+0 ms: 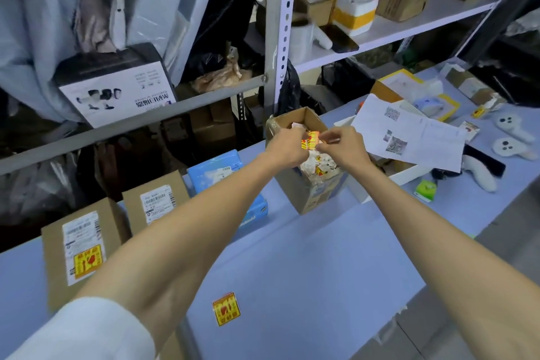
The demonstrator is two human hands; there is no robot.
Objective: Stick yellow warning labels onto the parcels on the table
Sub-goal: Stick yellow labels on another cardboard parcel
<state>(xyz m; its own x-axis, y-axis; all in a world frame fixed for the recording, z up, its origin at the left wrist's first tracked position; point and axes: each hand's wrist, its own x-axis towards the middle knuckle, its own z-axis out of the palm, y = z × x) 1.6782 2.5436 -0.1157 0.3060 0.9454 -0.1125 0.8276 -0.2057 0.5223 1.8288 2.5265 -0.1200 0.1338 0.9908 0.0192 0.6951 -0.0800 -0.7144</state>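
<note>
Now both hands, left hand (pixel 287 145) and right hand (pixel 343 145), pinch a yellow label (pixel 311 139) with their fingers above the open box (pixel 306 184) on the table (pixel 306 257).

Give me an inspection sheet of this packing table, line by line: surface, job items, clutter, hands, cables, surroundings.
Surface: pale blue table; one loose yellow label lies on it near the front.
Job's things: near brown parcel already carries a yellow label; second brown parcel and blue parcel show none. Open carton of labels stands mid-table.
Clutter: printed sheets, white plush toys, green item on the right.
Hands: left hand and right hand both pinch a yellow label strip over the carton.
Cables: nothing seen.
Surroundings: metal shelving holding boxes and bags.
</note>
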